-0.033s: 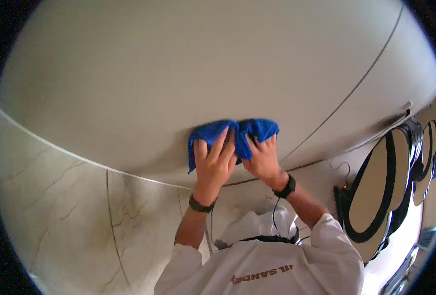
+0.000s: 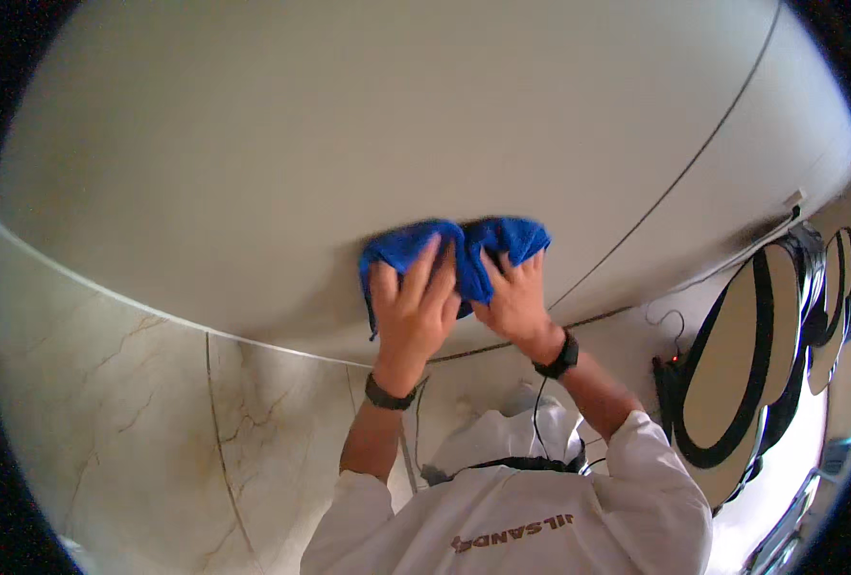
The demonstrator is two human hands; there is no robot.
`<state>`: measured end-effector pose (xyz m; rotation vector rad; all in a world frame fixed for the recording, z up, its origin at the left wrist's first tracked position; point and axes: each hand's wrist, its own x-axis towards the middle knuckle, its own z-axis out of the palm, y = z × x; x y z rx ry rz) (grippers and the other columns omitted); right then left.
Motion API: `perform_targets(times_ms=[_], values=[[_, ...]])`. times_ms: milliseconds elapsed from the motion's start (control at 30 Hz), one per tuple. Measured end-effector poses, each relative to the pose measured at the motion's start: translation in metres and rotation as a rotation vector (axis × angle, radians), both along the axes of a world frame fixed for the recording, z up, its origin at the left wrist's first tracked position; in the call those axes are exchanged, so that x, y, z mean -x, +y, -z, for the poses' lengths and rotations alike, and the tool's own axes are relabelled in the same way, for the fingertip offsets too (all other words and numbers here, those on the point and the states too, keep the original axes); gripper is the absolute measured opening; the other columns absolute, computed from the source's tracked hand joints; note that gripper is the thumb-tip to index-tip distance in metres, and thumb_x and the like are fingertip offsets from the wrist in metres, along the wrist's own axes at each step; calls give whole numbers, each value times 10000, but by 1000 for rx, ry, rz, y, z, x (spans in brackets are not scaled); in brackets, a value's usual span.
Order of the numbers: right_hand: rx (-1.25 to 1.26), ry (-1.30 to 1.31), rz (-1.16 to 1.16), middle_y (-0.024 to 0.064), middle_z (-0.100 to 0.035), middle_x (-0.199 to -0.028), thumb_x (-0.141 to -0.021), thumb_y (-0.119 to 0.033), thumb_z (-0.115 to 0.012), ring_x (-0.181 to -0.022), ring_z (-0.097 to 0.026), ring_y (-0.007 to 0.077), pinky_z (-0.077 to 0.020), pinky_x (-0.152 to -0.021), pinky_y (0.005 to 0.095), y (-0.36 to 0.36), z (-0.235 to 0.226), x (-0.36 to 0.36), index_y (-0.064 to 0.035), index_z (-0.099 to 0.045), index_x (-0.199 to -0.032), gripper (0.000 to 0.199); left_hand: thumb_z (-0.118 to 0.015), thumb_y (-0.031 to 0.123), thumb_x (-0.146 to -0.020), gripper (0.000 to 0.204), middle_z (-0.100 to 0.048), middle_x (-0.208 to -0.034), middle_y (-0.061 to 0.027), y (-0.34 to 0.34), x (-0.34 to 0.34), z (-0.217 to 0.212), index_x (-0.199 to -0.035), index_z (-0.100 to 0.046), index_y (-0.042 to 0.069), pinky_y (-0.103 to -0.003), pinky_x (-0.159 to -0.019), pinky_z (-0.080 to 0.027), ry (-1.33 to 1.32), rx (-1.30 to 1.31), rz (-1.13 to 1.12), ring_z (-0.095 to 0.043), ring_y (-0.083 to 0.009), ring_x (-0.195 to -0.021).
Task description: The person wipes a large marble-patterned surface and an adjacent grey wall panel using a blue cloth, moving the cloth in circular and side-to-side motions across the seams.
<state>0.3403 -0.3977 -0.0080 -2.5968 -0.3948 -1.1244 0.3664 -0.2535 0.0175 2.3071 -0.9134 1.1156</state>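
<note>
A bunched blue cloth is pressed against a large pale wall, just above its lower edge. My left hand holds the cloth's left part to the wall, its fingers spread over the fabric. Close beside it, my right hand holds the right part, fingers bent onto the cloth. A fold of fabric stands up between the two hands. Whether it is one cloth or two, I cannot tell. The palms hide some of the fabric.
Marbled floor tiles lie below the wall. A dark seam runs up the wall on the right. Beige-and-black padded chairs stand at the right, near a thin cable and a small red light.
Both hands and the blue cloth have slid slightly up the wall. The cloth's left part has also shifted a little to the left.
</note>
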Motion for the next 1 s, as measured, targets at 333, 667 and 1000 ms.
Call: perform_targets(times_ms=[333,667,1000], values=[[-125,-43,179,143,-406,-929,-638,-267,-586,-874,-370,333,-266,-791,474,-50,19,19,-74,-463,-983,414,-484,183,-733,283,-62,-1238,-281,-14,12,49,-924,-418,-15,-542,-880,-63,109,123,-188,-78,-412,-1146],[-239,-110,214,93,-447,-871,-618,-346,-600,-869,-387,288,-263,-788,479,-212,-22,44,-109,-511,-918,392,-474,178,-754,470,-29,-1266,-229,-154,46,-14,-1167,-272,87,-543,-879,-56,-24,89,-215,-26,-429,-1143],[-170,-173,438,212,-366,-962,-631,-359,-584,-842,-356,346,-293,-746,432,-339,-1,65,3,-415,-979,530,-521,215,-723,450,-105,-1229,-283,-274,59,20,-1115,-355,70,-546,-874,-66,44,14,-134,-89,-438,-1127]])
